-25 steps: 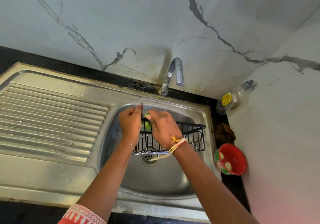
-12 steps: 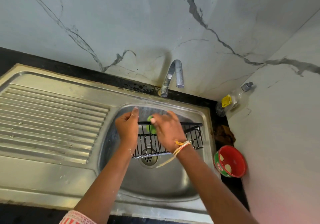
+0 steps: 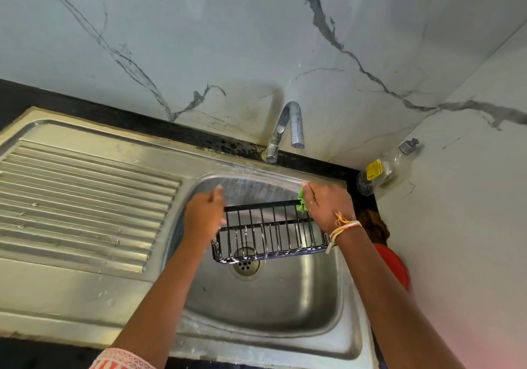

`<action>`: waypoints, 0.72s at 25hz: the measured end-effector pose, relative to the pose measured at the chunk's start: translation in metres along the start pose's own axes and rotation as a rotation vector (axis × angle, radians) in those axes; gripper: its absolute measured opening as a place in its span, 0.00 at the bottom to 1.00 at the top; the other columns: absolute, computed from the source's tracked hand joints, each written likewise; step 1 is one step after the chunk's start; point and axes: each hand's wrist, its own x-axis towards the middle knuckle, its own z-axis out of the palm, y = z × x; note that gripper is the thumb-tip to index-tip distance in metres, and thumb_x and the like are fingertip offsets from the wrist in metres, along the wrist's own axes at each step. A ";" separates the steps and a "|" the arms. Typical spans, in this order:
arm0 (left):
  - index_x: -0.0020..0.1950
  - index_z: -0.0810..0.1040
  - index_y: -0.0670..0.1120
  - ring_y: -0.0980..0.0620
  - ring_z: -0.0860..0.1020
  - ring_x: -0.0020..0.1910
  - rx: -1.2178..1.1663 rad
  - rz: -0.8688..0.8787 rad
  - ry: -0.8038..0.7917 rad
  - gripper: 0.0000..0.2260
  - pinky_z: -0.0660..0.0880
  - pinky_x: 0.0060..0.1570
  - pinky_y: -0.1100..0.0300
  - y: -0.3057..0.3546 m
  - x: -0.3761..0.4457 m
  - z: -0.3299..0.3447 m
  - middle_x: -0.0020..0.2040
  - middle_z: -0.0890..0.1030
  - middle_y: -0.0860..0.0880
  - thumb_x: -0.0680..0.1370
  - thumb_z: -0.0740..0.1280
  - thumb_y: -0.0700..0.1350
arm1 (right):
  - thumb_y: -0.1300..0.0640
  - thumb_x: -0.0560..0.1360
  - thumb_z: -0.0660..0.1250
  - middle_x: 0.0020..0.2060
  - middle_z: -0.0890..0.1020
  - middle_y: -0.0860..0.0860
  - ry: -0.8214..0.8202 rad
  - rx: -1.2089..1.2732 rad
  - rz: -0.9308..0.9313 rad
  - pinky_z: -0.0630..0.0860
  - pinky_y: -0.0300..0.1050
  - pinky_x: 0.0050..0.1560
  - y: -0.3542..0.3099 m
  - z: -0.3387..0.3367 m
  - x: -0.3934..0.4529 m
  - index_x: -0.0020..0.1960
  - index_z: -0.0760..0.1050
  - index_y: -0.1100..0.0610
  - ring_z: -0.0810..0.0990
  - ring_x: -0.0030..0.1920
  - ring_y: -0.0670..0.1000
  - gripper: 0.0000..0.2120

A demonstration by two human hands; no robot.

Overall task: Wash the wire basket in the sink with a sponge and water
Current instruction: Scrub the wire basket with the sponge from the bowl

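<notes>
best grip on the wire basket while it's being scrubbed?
Grip the wire basket at its left end, coming from the left, as the left hand does. It is long and narrow, and the right hand works the green sponge on the right end of its top rail.

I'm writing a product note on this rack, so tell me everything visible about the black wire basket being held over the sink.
The black wire basket is a long rectangular rack of thin, glossy, wet-looking metal bars: upright wires joined by flat top rails and a close-barred base. It is held above the steel sink, over the drain, slightly tilted. The left hand grips its left end; the right hand presses a green sponge against the far rail's right end.
</notes>
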 end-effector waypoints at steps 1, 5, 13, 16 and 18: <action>0.32 0.73 0.43 0.51 0.72 0.22 0.278 0.085 0.003 0.25 0.72 0.29 0.59 0.008 -0.007 0.006 0.25 0.73 0.48 0.84 0.51 0.52 | 0.46 0.81 0.46 0.33 0.80 0.54 0.006 -0.057 -0.007 0.65 0.43 0.34 -0.005 -0.002 0.003 0.41 0.77 0.56 0.76 0.32 0.56 0.25; 0.26 0.68 0.49 0.54 0.64 0.19 0.501 0.443 0.071 0.27 0.62 0.34 0.62 0.051 -0.033 0.040 0.21 0.63 0.54 0.83 0.50 0.55 | 0.45 0.81 0.50 0.37 0.82 0.55 -0.062 -0.107 -0.007 0.66 0.43 0.34 -0.035 -0.009 0.007 0.44 0.80 0.55 0.80 0.37 0.57 0.23; 0.21 0.64 0.48 0.54 0.62 0.16 0.315 0.371 0.089 0.28 0.67 0.23 0.63 0.040 -0.022 0.033 0.18 0.63 0.55 0.81 0.58 0.55 | 0.47 0.81 0.57 0.28 0.73 0.45 0.045 0.673 0.264 0.71 0.48 0.34 -0.011 -0.002 0.001 0.33 0.70 0.46 0.73 0.30 0.48 0.18; 0.21 0.64 0.49 0.54 0.60 0.16 0.184 0.324 0.121 0.26 0.62 0.20 0.61 0.034 -0.023 0.034 0.18 0.62 0.54 0.81 0.57 0.50 | 0.53 0.81 0.59 0.27 0.71 0.45 0.077 0.919 0.294 0.70 0.41 0.33 -0.024 -0.001 -0.003 0.33 0.69 0.49 0.71 0.28 0.42 0.18; 0.23 0.63 0.49 0.54 0.59 0.17 0.098 0.314 0.080 0.26 0.59 0.21 0.61 0.037 -0.021 0.035 0.19 0.62 0.53 0.83 0.56 0.48 | 0.53 0.82 0.58 0.26 0.68 0.45 0.128 0.821 0.286 0.62 0.33 0.29 -0.039 -0.010 0.000 0.32 0.65 0.49 0.68 0.27 0.42 0.19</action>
